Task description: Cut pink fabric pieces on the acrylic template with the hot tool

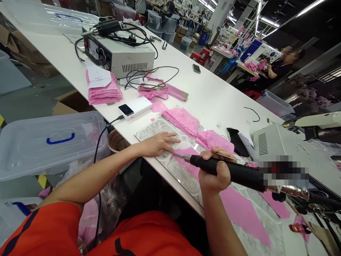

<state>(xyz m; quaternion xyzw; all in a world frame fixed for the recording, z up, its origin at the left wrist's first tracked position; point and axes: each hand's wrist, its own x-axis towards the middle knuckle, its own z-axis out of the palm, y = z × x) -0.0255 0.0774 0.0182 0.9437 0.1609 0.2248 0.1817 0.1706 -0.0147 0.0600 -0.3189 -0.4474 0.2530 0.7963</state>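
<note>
Orange shirt (146,234) cropped | right hand (214,174) grasps tool (245,174), rear blurred | left hand (157,144) flat, released

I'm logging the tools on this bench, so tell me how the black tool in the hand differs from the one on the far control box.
The held tool is gripped in the right hand; the spare tool lies unheld on the control box. The held tool's metal tip points at the left hand, flat on the plate; the spare tool's tip lies near the box's corner. Both have dark bodies and metal tips.
</note>
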